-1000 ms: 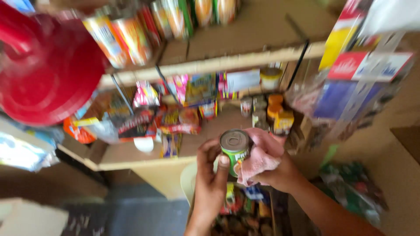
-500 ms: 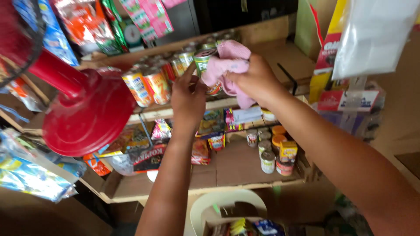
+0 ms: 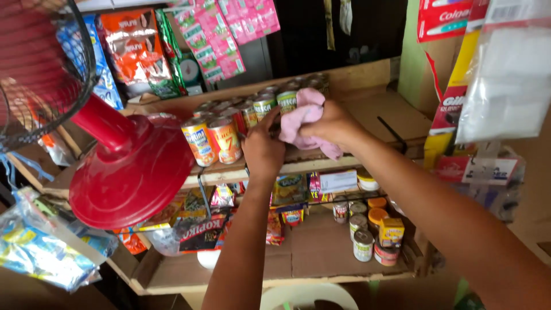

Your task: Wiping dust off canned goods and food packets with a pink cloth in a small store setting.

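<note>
Two hands up at the top shelf [image 3: 367, 109]: right hand [image 3: 332, 123] is bunched tight around a pink cloth [image 3: 304, 117], pressing it on the cans [image 3: 252, 112]. Left hand [image 3: 263, 146] is curled against the cans, can't tell if it's gripping one. Red fan [image 3: 129, 172] just left.

The cloth [image 3: 307, 117] in the right hand's grip is pale pink. Just left of it, one can [image 3: 287, 102] wears a green label; farther left, two cans [image 3: 212, 140] are orange and yellow. The fan base [image 3: 129, 172] beyond is glossy red.
</note>
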